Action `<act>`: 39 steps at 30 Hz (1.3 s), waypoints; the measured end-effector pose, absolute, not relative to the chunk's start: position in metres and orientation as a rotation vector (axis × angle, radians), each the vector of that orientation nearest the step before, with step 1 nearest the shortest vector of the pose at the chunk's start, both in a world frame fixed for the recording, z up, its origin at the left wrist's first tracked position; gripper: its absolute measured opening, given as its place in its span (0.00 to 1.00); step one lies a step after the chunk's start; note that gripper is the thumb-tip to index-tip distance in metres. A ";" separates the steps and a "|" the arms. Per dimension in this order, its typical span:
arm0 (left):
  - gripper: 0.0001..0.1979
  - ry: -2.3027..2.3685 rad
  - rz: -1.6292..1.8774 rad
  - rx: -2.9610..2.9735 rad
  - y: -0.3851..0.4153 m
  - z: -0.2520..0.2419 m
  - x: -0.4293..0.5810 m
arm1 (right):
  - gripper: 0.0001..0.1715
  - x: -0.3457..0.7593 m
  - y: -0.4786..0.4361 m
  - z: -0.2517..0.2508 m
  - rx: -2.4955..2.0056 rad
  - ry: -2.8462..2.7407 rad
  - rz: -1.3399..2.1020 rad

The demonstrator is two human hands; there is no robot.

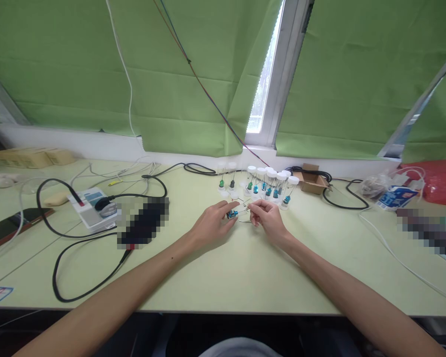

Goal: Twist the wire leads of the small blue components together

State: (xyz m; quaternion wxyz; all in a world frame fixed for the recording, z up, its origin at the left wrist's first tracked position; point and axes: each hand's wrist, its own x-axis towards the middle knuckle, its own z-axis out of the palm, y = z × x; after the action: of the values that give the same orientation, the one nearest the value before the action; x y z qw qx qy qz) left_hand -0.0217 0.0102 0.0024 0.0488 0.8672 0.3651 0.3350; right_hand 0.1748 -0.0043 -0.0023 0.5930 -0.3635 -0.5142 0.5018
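Hands [215,220] [269,219] w/ clr vial [242,209] over pale-grn tbl [223,277], grn blinds [193,109] behind

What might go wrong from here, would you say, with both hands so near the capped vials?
The left hand or right hand might knock over the white-capped vials standing just beyond them. The small blue piece between the left hand's fingertips could slip onto the table.

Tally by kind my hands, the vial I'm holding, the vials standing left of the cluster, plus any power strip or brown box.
Left hand and right hand: 2
Held vial: 1
Vials left of cluster: 2
Power strip: 1
Brown box: 1
Total: 7
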 end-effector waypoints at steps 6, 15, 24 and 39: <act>0.20 1.102 1.026 2.636 0.010 0.002 -0.022 | 0.14 0.175 -0.004 -0.002 -0.846 -1.215 1.150; 0.20 1.107 1.008 2.626 0.008 0.004 -0.021 | 0.14 0.173 -0.004 -0.003 -0.847 -1.255 1.133; 0.20 1.109 1.016 2.627 0.007 0.005 -0.021 | 0.15 0.173 -0.006 -0.004 -0.835 -1.257 1.116; 0.20 1.132 1.058 2.618 0.009 0.005 -0.022 | 0.19 0.173 -0.004 -0.003 -0.895 -1.214 1.017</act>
State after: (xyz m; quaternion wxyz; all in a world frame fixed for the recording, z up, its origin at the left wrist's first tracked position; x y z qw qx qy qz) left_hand -0.0225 0.0093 0.0051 0.0497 0.8596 0.3715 0.3473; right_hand 0.1730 -0.0043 -0.0027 0.6143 -0.3884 -0.5266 0.4411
